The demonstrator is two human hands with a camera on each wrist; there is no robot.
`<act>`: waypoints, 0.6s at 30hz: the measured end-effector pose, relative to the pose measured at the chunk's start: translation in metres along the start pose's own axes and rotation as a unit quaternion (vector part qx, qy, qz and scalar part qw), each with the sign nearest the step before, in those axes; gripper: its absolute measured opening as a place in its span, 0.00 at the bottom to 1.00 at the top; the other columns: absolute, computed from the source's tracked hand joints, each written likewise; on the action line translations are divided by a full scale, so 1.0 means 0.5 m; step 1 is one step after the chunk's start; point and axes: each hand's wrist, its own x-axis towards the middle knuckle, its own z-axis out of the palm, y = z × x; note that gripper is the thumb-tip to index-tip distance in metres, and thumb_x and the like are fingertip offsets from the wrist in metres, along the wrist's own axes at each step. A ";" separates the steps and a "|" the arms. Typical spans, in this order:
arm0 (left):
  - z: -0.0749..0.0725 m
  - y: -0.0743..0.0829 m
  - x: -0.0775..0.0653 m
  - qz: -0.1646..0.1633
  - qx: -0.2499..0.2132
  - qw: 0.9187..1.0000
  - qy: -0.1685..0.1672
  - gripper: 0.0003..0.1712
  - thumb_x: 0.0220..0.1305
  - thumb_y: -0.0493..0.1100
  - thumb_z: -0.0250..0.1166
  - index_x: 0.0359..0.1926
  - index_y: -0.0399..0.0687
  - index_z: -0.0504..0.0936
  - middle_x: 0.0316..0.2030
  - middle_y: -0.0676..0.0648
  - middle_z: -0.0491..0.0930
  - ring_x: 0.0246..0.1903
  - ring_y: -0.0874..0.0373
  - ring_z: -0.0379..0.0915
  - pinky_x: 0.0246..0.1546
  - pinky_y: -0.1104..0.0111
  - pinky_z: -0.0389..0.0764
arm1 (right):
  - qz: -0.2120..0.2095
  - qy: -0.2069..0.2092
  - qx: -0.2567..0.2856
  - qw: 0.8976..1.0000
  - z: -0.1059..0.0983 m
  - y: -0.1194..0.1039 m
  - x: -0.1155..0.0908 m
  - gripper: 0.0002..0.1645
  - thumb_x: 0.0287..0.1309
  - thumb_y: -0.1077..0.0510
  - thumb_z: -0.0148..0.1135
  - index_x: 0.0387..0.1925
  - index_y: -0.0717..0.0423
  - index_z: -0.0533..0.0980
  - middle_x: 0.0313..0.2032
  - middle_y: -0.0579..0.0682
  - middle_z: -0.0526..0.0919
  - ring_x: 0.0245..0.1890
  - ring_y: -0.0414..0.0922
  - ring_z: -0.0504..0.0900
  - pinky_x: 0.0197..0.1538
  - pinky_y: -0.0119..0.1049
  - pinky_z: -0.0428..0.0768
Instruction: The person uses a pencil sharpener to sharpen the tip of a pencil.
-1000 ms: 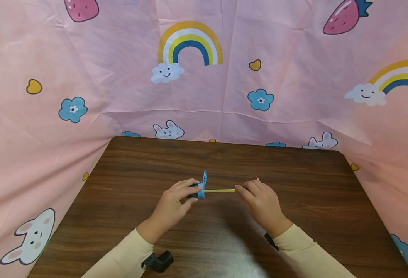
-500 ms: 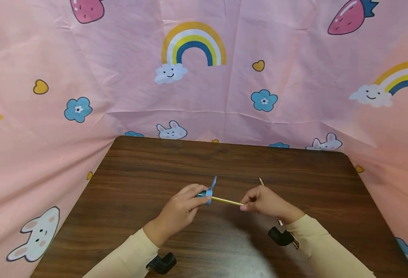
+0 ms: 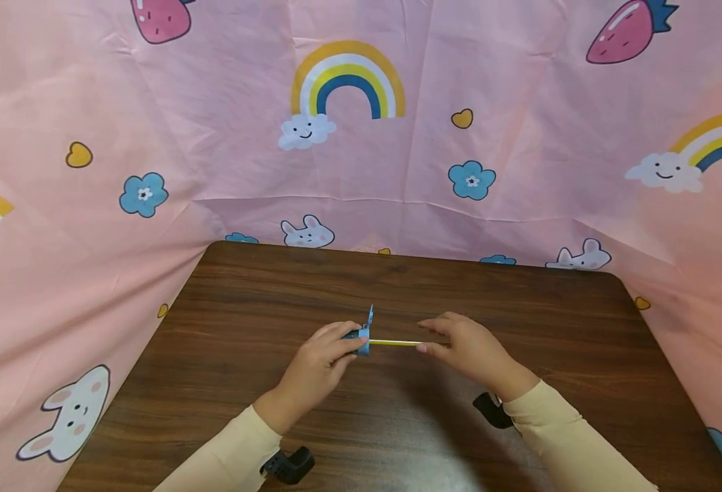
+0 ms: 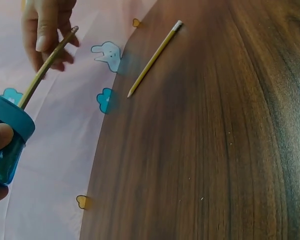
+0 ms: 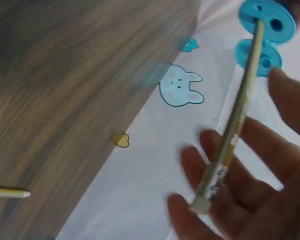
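My left hand (image 3: 311, 362) grips a blue pencil sharpener (image 4: 12, 117), which has a see-through body. Its hinged lid (image 3: 370, 316) stands open, and the sharpener's face (image 5: 269, 12) shows two holes of different size. A yellow-striped pencil (image 5: 235, 120) sticks out of the smaller hole, its tip hidden inside. My right hand (image 3: 471, 348) is around the pencil's free end with fingers and thumb spread apart. In the right wrist view the pencil passes in front of the open palm and fingers, slightly blurred.
Another yellow pencil (image 4: 155, 60) lies on the dark wooden table (image 3: 287, 287), its sharp point toward the table's far edge. A pink patterned cloth (image 3: 225, 102) hangs around the back and sides. A black wrist camera (image 3: 289, 466) sits below the left sleeve.
The right hand pinched the pencil's end earlier and turned; now its fingers have spread off it. The sharpener and pencil have swung back to nearly level. The other pencil is now hidden in the head view.
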 end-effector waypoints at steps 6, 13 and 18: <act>-0.008 0.000 0.004 -0.020 -0.006 1.000 -0.005 0.21 0.47 0.26 0.73 0.45 0.40 0.87 0.49 0.43 0.81 0.53 0.49 0.76 0.46 0.62 0.83 | -0.100 0.164 -0.121 0.974 0.012 0.000 -0.007 0.31 0.51 0.47 0.72 0.56 0.53 0.79 0.48 0.53 0.80 0.47 0.50 0.79 0.44 0.47 0.81; -0.016 -0.001 0.007 -0.040 -0.024 0.999 -0.009 0.22 0.47 0.26 0.73 0.47 0.40 0.86 0.51 0.44 0.81 0.54 0.49 0.75 0.46 0.62 0.83 | -0.216 0.280 -0.176 0.919 0.023 0.022 -0.008 0.26 0.63 0.43 0.61 0.53 0.57 0.80 0.48 0.57 0.79 0.46 0.55 0.80 0.47 0.51 0.80; -0.023 0.002 0.006 -0.074 -0.038 0.996 -0.020 0.23 0.48 0.25 0.72 0.48 0.42 0.86 0.51 0.44 0.81 0.54 0.50 0.75 0.41 0.68 0.83 | -0.260 0.312 -0.193 0.893 0.037 0.031 -0.015 0.26 0.73 0.44 0.45 0.48 0.57 0.81 0.44 0.55 0.80 0.42 0.52 0.81 0.44 0.48 0.81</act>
